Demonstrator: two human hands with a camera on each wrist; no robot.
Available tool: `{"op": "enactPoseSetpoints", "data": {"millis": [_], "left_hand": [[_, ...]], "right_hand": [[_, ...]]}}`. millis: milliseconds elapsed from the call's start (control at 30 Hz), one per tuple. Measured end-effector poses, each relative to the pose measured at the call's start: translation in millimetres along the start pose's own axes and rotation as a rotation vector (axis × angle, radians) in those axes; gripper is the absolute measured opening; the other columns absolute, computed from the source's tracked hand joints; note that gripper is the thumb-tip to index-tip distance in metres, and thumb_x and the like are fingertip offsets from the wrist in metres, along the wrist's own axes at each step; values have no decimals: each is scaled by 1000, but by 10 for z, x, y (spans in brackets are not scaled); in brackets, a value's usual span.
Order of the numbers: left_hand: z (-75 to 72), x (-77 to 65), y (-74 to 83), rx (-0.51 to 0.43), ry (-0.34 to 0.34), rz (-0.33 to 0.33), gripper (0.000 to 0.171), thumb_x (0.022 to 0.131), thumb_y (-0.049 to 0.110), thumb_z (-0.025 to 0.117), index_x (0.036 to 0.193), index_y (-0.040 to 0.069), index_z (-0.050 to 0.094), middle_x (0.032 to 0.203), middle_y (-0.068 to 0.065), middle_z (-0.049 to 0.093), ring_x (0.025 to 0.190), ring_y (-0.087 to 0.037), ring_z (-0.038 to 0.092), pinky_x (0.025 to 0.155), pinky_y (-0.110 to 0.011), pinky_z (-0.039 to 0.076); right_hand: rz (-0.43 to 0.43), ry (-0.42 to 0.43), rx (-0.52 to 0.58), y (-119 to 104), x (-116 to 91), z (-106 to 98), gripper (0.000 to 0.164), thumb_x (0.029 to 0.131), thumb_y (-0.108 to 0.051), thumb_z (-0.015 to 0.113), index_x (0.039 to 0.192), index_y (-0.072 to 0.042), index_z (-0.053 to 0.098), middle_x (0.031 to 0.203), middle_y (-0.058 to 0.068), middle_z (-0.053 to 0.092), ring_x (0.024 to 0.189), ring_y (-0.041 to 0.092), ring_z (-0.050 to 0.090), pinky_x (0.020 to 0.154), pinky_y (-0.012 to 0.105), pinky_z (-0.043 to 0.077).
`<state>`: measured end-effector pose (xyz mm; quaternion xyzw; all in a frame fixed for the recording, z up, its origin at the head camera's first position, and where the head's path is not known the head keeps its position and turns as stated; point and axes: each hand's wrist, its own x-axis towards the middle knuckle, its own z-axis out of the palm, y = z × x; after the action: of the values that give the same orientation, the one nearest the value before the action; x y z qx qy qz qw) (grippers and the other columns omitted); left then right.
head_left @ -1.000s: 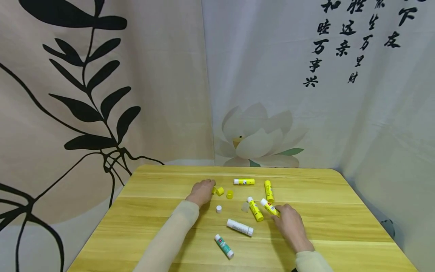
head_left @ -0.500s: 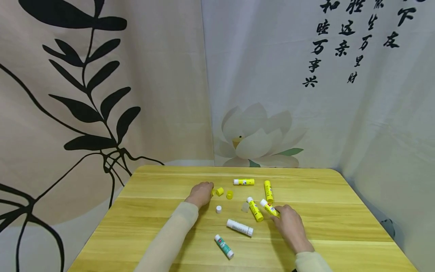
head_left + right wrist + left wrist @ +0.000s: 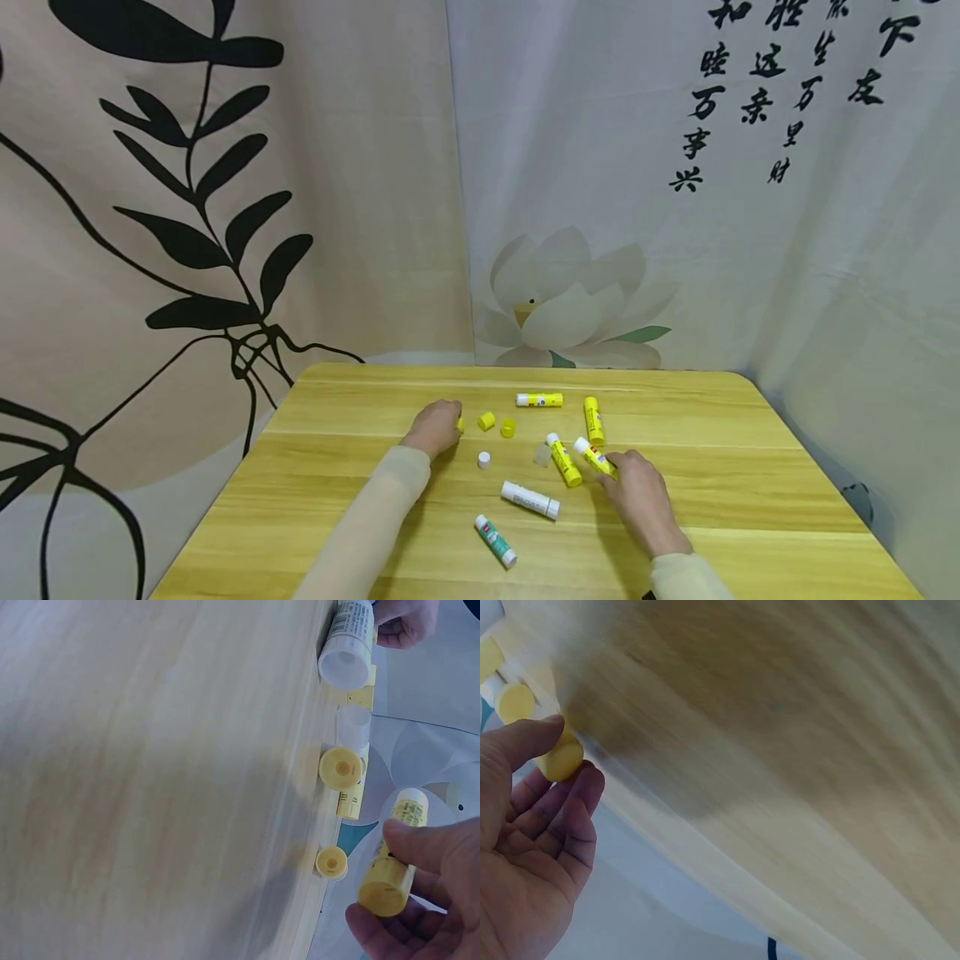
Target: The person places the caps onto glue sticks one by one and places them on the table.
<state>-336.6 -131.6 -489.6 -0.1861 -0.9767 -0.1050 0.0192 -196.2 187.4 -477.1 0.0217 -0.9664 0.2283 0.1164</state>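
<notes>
Near the back left of the table, my left hand (image 3: 432,429) pinches a small yellow cap (image 3: 561,761) between thumb and fingertips. Two more yellow caps (image 3: 487,421) lie just to its right. My right hand (image 3: 641,496) grips a yellow glue stick (image 3: 592,456) by its lower end. Its white end points up and away to the left in the head view; in the right wrist view the yellow base (image 3: 383,892) shows between thumb and fingers. A second yellow glue stick (image 3: 564,461) lies close to its left, beside a translucent cap (image 3: 542,455).
Farther back, one yellow glue stick (image 3: 539,400) lies sideways and another (image 3: 594,421) points toward the back edge. A white cap (image 3: 483,459) stands mid-table. Nearer the front lie a white glue stick (image 3: 530,501) and a teal one (image 3: 495,542). Printed curtains hang behind the wooden table (image 3: 750,483).
My left hand has moved slightly left with the yellow cap, away from the other two caps. The right hand and its glue stick have stayed in place.
</notes>
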Motion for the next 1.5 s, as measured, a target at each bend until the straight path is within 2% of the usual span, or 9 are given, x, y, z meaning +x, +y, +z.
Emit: {"op": "enactPoseSetpoints", "data": {"millis": [233, 567, 700, 900, 1133, 1267, 1500], "left_hand": [[-12, -50, -64, -33, 0, -37, 16, 87, 11, 75, 97, 6, 63, 84, -3, 62, 81, -21, 61, 75, -38, 54], [-107, -132, -3, -66, 35, -1, 21, 89, 14, 75, 104, 3, 66, 93, -7, 67, 83, -19, 62, 75, -36, 54], [-156, -175, 55, -89, 50, 26, 20, 91, 15, 73, 105, 2, 66, 94, -8, 68, 83, -19, 62, 76, -37, 54], [-228, -242, 181, -108, 57, 54, 24, 93, 16, 71, 111, 2, 66, 103, -9, 68, 95, -24, 65, 84, -39, 55], [-244, -306, 301, -130, 109, 89, 24, 93, 15, 71, 113, 2, 67, 100, -7, 66, 90, -20, 63, 80, -37, 54], [-233, -337, 356, -139, 130, 118, 26, 93, 16, 71, 115, 3, 67, 104, -7, 66, 92, -20, 63, 82, -37, 54], [-284, -383, 477, -130, 145, 160, 29, 95, 17, 69, 119, 2, 66, 107, -8, 66, 96, -21, 64, 84, -38, 54]], "right_hand": [[4, -7, 5, 0, 15, -19, 38, 86, -13, 76, 116, 9, 67, 94, 15, 63, 82, 27, 62, 72, 46, 53], [0, 6, 10, 4, 33, -18, 36, 86, -12, 76, 116, 6, 68, 92, 14, 63, 77, 22, 58, 66, 41, 52], [-3, -3, 14, -8, 49, -25, 34, 87, -12, 76, 116, 5, 69, 91, 12, 63, 76, 21, 57, 65, 40, 51], [-18, -4, 2, -12, 52, -28, 34, 87, -12, 76, 116, 6, 69, 92, 13, 63, 77, 22, 58, 66, 42, 51], [-34, 9, 1, -22, 47, -30, 34, 87, -12, 76, 115, 6, 69, 96, 16, 65, 85, 29, 63, 73, 47, 53], [-44, 14, 3, -23, 42, -28, 34, 87, -11, 76, 114, 7, 68, 99, 18, 65, 90, 33, 65, 78, 50, 54], [-56, 15, 3, -38, 51, -36, 30, 86, -11, 77, 111, 5, 70, 96, 15, 65, 87, 29, 65, 76, 48, 54]]}}
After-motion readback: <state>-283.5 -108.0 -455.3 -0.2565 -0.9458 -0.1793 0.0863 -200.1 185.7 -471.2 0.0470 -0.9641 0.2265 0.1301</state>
